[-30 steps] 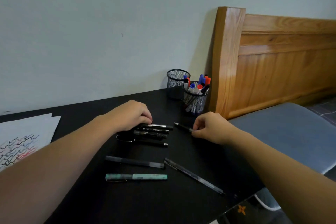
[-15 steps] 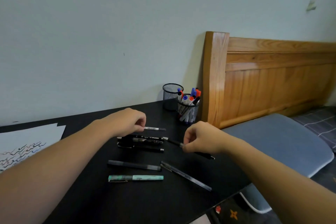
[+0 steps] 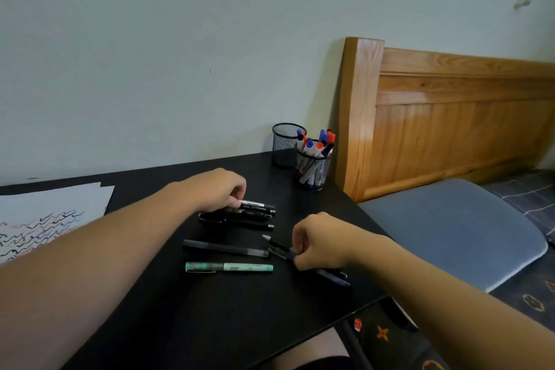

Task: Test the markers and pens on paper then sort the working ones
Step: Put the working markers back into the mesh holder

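Pens: black and grey plastic pens (image 3: 240,215) are lying in a loose cluster in the middle of the black desk (image 3: 180,324), with a translucent grey stick pen (image 3: 225,248) and a mint-green capped pen (image 3: 228,267) lying apart on the near side.
Left hand: my left hand (image 3: 220,189) is curling over the far end of the cluster and pinching a black pen with a silver band (image 3: 256,205).
Right hand: my right hand (image 3: 319,242) is closing its fingers round a slim black pen with a pale tip (image 3: 277,246), which is pointing left and crossing the end of the translucent one.
Markers: red, blue and black capped markers (image 3: 315,143) are standing in the nearer black mesh cup (image 3: 312,173) at the far right; the second mesh cup (image 3: 286,144) behind it is looking empty from here.
Paper: white sheet with wavy test lines (image 3: 45,219) is lying at the far left, well apart from both hands.
Risk, mixing: I am handling two pens at once, so I am likely losing track of which are tested and which are not.
Risk, rolling: the slim pen's tail is lying near the right desk edge; a loose pinch is probably sending it onto the floor.
Risk, knocking: my right hand is working right beside the translucent pen, so a sweep may be nudging it out of its place.
Risk, ink: an uncapped tip dragging on the desk could be marking it.
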